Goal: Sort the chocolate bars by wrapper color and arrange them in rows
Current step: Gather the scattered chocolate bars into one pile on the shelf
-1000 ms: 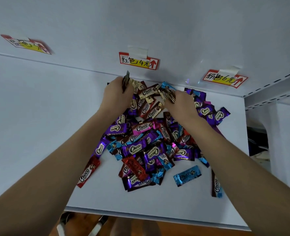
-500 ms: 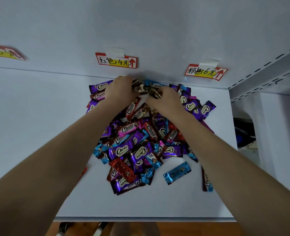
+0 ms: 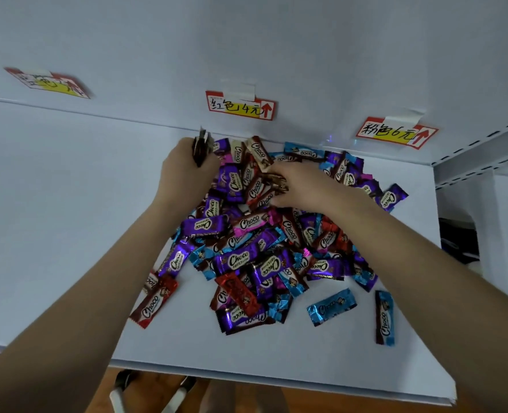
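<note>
Our left hand [image 3: 184, 171] grips a brown bunch [image 3: 201, 146] upright at the far left edge of the pile [image 3: 246, 257]; our right hand [image 3: 301, 187] pinches brown bars [image 3: 276, 181] over its far middle. The pile lies on the white shelf [image 3: 68, 219], with two blue bars [image 3: 331, 307] apart at near right.

Bare left hand [image 3: 184, 171] and right hand [image 3: 301, 187] — dark footwear [image 3: 124, 380], whitish straps.

Far-left label [image 3: 48, 83] blurred; many chocolate bars [image 3: 237, 260] half-buried in pile.
</note>
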Demonstrator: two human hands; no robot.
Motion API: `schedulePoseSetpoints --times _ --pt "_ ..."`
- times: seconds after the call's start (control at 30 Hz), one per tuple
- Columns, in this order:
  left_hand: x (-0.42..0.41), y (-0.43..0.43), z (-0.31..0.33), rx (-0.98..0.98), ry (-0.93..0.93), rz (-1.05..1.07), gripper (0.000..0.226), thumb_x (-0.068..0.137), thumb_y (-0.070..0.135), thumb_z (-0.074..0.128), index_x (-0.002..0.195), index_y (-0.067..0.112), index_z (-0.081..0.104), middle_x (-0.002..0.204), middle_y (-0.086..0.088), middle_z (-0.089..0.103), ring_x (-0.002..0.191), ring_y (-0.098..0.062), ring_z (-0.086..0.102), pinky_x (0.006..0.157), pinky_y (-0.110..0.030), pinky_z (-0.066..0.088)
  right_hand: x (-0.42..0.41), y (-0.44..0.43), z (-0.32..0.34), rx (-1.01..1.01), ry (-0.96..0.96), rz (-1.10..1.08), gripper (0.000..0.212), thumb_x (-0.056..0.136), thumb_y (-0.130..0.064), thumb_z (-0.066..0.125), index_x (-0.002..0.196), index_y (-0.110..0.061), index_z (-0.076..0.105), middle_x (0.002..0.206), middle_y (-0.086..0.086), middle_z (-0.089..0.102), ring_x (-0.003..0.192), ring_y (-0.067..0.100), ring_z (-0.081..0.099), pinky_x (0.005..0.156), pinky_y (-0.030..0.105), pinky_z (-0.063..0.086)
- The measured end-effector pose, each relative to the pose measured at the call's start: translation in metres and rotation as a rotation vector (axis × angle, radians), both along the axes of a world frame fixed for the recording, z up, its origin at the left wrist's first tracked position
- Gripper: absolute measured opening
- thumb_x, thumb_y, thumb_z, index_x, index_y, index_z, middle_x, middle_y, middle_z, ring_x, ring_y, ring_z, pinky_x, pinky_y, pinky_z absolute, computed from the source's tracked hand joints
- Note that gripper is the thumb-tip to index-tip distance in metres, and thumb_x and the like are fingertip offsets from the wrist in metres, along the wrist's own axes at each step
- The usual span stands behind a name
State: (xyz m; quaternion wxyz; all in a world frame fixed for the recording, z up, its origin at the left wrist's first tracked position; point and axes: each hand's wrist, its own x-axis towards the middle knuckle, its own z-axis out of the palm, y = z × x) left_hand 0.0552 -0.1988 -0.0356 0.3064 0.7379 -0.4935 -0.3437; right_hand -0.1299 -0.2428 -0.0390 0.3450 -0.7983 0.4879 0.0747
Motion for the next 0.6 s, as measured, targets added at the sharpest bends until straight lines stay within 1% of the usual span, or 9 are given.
schedulePoseSetpoints --times 0.1,0.2,0.23,0.3,0.33,0.4,0.47,0.53,0.6 --pt "0.006 0.004 -0.003 0.027 -0.044 -0.021 0.012 0.092 0.018 0.053 0.087 0.007 0.055 0.064 0.001 0.048 0.057 -0.014 0.043 0.056 -0.03 0.035 0.001 -0.003 -0.002 0.006 0.072 0.027 0.056 0.082 -0.024 0.068 0.132 -0.014 0.045 0.128 0.007 0.055 0.114 0.024 0.052 0.09 0.03 0.039" --pt "0.004 0.001 -0.004 0.049 -0.09 -0.071 0.023 0.094 0.019 0.05 0.073 0.011 0.048 0.06 0.0 0.045 0.054 -0.013 0.039 0.052 -0.026 0.03 -0.002 -0.003 -0.001 0.005 0.106 0.044 0.043 0.083 -0.03 0.067 0.121 -0.015 0.055 0.117 0.005 0.061 0.108 0.023 0.055 0.091 0.032 0.044" --pt "0.002 -0.002 -0.004 0.055 -0.105 -0.088 0.024 0.094 0.019 0.049 0.072 0.01 0.047 0.06 0.0 0.045 0.053 -0.013 0.039 0.051 -0.025 0.03 -0.004 -0.002 0.001 0.007 0.1 0.038 0.039 0.083 -0.031 0.066 0.117 -0.016 0.058 0.112 0.002 0.062 0.104 0.019 0.055 0.089 0.03 0.044" --pt "-0.004 -0.009 -0.005 0.063 -0.132 -0.123 0.02 0.095 0.018 0.048 0.079 0.006 0.052 0.062 -0.002 0.049 0.056 -0.017 0.044 0.051 -0.021 0.032 -0.01 0.001 0.006 -0.002 0.016 -0.034 0.031 0.083 -0.03 0.066 0.11 -0.015 0.062 0.097 -0.003 0.06 0.087 0.009 0.051 0.075 0.012 0.039" --pt "-0.009 -0.014 -0.006 0.06 -0.148 -0.143 0.018 0.094 0.018 0.049 0.083 0.005 0.054 0.064 -0.002 0.051 0.059 -0.018 0.047 0.049 -0.017 0.032 -0.013 0.003 0.008 -0.015 -0.038 -0.105 0.028 0.083 -0.03 0.066 0.105 -0.013 0.063 0.088 -0.004 0.056 0.078 0.006 0.047 0.063 0.004 0.034" --pt "-0.022 -0.024 -0.008 0.062 -0.198 -0.179 0.016 0.093 0.019 0.052 0.086 0.006 0.055 0.067 -0.002 0.05 0.062 -0.018 0.046 0.047 -0.02 0.03 -0.019 0.009 0.011 -0.054 -0.152 -0.31 0.021 0.083 -0.028 0.066 0.091 -0.009 0.064 0.078 -0.003 0.054 0.068 0.007 0.046 0.054 0.005 0.033" --pt "-0.038 -0.036 -0.01 0.077 -0.275 -0.201 0.023 0.092 0.027 0.055 0.09 0.004 0.058 0.075 -0.004 0.051 0.069 -0.018 0.047 0.056 -0.022 0.03 -0.024 0.017 0.012 -0.054 -0.323 -0.579 0.015 0.083 -0.022 0.066 0.08 -0.009 0.061 0.075 0.001 0.06 0.069 0.013 0.055 0.06 0.011 0.041" --pt "-0.052 -0.045 -0.011 0.129 -0.384 -0.217 0.035 0.09 0.04 0.057 0.094 0.006 0.058 0.081 -0.006 0.051 0.075 -0.021 0.051 0.06 -0.03 0.034 -0.029 0.025 0.012 0.031 -0.522 -0.833 0.008 0.083 -0.013 0.065 0.084 -0.006 0.062 0.083 0.013 0.067 0.077 0.024 0.065 0.073 0.029 0.054" --pt "-0.063 -0.05 -0.012 0.184 -0.517 -0.236 0.048 0.086 0.052 0.057 0.101 0.006 0.057 0.084 -0.007 0.051 0.083 -0.027 0.057 0.061 -0.033 0.036 -0.034 0.033 0.015 0.149 -0.68 -0.992 0.002 0.085 -0.005 0.06 0.086 -0.007 0.062 0.086 0.016 0.068 0.072 0.021 0.068 0.065 0.028 0.057"
